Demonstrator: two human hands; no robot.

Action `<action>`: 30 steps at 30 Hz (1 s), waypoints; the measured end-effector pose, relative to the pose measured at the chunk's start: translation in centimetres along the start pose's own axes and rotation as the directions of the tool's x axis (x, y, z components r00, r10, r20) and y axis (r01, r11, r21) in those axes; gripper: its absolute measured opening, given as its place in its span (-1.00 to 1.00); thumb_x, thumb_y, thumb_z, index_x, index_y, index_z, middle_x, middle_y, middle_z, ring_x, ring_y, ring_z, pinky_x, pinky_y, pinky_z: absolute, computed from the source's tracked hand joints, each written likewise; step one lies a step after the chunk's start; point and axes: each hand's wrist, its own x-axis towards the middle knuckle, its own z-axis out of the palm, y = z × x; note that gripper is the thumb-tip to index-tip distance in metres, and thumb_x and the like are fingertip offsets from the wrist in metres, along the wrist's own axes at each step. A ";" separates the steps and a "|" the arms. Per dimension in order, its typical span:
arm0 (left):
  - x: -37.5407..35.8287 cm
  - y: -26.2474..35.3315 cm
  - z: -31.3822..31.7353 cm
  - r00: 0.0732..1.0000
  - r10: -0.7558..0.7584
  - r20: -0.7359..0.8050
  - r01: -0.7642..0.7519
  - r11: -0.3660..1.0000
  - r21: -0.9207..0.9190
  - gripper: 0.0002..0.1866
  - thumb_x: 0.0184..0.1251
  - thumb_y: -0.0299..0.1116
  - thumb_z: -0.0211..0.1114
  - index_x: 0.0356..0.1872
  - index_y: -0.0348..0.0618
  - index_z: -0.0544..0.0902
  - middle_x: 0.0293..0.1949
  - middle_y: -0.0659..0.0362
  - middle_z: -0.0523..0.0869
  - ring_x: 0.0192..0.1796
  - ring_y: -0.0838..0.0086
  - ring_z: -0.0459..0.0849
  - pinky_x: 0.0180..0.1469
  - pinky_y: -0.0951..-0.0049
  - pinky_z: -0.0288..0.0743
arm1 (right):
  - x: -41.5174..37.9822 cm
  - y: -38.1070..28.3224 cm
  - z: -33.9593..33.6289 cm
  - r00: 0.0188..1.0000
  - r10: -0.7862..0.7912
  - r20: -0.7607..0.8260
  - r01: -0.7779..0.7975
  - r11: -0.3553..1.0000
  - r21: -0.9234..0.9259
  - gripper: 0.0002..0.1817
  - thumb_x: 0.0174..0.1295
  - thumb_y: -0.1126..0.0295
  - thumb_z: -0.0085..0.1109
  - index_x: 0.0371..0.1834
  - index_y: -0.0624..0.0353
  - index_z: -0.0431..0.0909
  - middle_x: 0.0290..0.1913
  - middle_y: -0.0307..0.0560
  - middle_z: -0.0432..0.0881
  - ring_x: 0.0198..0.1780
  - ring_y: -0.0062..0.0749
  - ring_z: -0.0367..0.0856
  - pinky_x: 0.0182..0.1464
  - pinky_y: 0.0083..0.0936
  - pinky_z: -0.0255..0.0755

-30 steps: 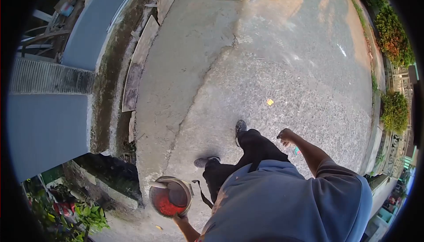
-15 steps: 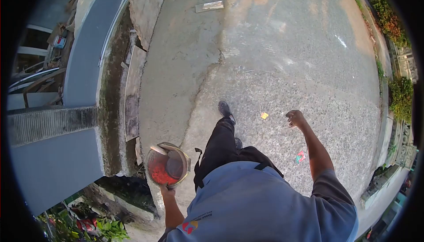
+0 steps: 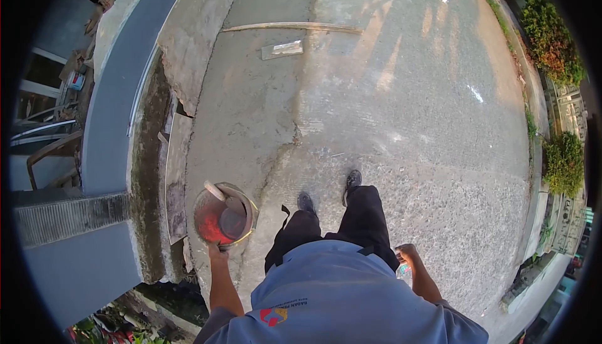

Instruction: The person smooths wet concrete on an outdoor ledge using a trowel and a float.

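My left hand grips the near rim of a bucket, held out at my left side. Inside the bucket show a reddish area and a dark round shape that I cannot make out. A tool with a pale handle, which looks like a trowel, leans in it against the far rim. Beside my right thigh hangs my right hand, its fingers loosely curled with no object visible in them.
Ahead on the smooth grey concrete strip lie a long wooden board and a flat rectangular float. A ragged edge separates the strip from rough pavement. A low wall with leaning slabs runs along the left; bushes line the right.
I have stepped forward; the board and float appear lower in view. My right hand has swung back towards my thigh. The bucket stays in my left hand.
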 end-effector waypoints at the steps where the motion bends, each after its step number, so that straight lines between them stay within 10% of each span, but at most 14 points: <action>1: 0.5 0.4 0.4 0.999 -0.002 0.037 0.002 1.000 -0.013 -0.84 0.21 -0.52 0.22 -0.22 -0.03 0.59 -0.26 0.23 0.67 -0.29 0.34 0.67 -0.21 0.28 0.60 | 0.6 -2.9 -0.5 1.000 -0.010 -0.023 0.009 0.999 -0.045 -0.70 0.33 0.32 0.17 -0.02 0.32 0.62 -0.24 0.26 0.70 -0.40 0.09 0.74 -0.41 -0.03 0.71; 8: -6.4 -4.9 12.6 0.998 0.046 -0.054 -0.059 0.956 -0.287 -0.59 0.20 -0.57 0.17 0.12 -0.23 0.54 0.08 -0.03 0.65 0.11 0.04 0.65 0.23 -0.13 0.55 | 11.7 -26.8 -11.6 0.974 -0.207 0.090 0.221 0.955 -0.197 -0.79 0.24 0.29 0.31 -0.34 0.22 0.73 -0.60 -0.11 0.56 -0.63 -0.35 0.55 -0.52 -0.23 0.58; 11: -10.6 -9.8 14.9 0.993 0.004 -0.119 -0.051 0.916 -0.399 -0.51 0.19 -0.56 0.16 0.22 -0.25 0.49 0.18 -0.07 0.60 0.17 0.01 0.62 0.25 -0.20 0.52 | 16.8 -41.2 -16.8 0.884 -0.450 0.128 0.389 0.556 -0.734 -0.82 0.17 0.38 0.34 -0.24 0.25 0.69 -0.48 0.17 0.72 -0.56 -0.10 0.72 -0.53 -0.20 0.61; 14: -14.1 -14.4 17.4 0.990 -0.024 -0.138 -0.046 0.874 -0.483 -0.43 0.16 -0.56 0.18 0.29 -0.24 0.45 0.24 -0.10 0.56 0.23 0.00 0.59 0.28 -0.23 0.48 | 12.0 -56.1 -17.3 0.701 -0.712 0.041 0.547 0.499 -0.672 -0.83 0.12 0.48 0.33 -0.28 0.31 0.60 -0.55 0.12 0.65 -0.60 -0.12 0.69 -0.58 -0.21 0.61; 21: -17.3 -26.2 23.6 0.962 -0.120 -0.244 -0.066 0.769 -0.635 -0.45 0.14 -0.56 0.17 0.26 -0.24 0.46 0.19 -0.08 0.59 0.20 -0.02 0.59 0.24 -0.20 0.52 | 13.6 -82.5 -8.5 0.186 -0.756 0.627 0.418 -0.517 -0.747 -0.74 0.12 0.28 0.32 -0.35 0.30 0.67 -0.40 0.19 0.70 -0.46 -0.08 0.72 -0.33 -0.26 0.59; 24: -16.6 -29.3 29.3 0.900 -0.267 -0.344 -0.052 0.717 -0.695 -0.60 0.18 -0.55 0.15 0.10 -0.30 0.51 0.05 -0.06 0.62 0.06 0.03 0.65 0.15 -0.10 0.59 | 13.7 -87.7 -3.0 0.315 -0.785 0.533 0.635 -0.243 -0.734 -0.68 0.06 0.24 0.36 -0.26 0.30 0.65 -0.31 0.16 0.73 -0.30 0.01 0.72 -0.24 -0.21 0.59; 25: -16.4 -30.5 30.8 0.876 -0.323 -0.357 -0.041 0.689 -0.723 -0.67 0.20 -0.54 0.14 0.02 -0.31 0.53 -0.02 -0.05 0.63 0.01 0.05 0.66 0.11 -0.06 0.61 | 14.1 -88.8 -1.9 0.161 -0.759 0.631 0.651 -0.398 -0.646 -0.71 0.08 0.25 0.32 -0.30 0.29 0.65 -0.30 0.17 0.72 -0.25 0.05 0.71 -0.21 -0.20 0.57; 27: -16.1 -33.7 32.4 0.820 -0.385 -0.423 -0.075 0.661 -0.747 -0.97 0.23 -0.52 0.15 -0.33 -0.22 0.53 -0.40 0.10 0.57 -0.36 0.22 0.62 -0.15 0.13 0.63 | 13.4 -92.3 0.8 0.393 -0.630 0.670 0.608 -0.368 -0.703 -0.72 0.12 0.22 0.22 -0.40 0.27 0.62 -0.28 0.28 0.68 -0.15 0.21 0.66 -0.10 -0.09 0.54; 30: -15.4 -34.5 35.5 0.717 -0.531 -0.451 -0.074 0.585 -0.808 -0.90 0.22 -0.55 0.18 -0.26 -0.31 0.57 -0.26 0.02 0.61 -0.19 0.16 0.66 -0.05 0.07 0.66 | 14.2 -96.6 3.4 0.434 -0.602 0.671 0.552 -0.411 -0.726 -0.62 0.16 0.10 0.22 -0.36 0.28 0.65 -0.29 0.28 0.68 -0.15 0.17 0.67 -0.09 -0.10 0.52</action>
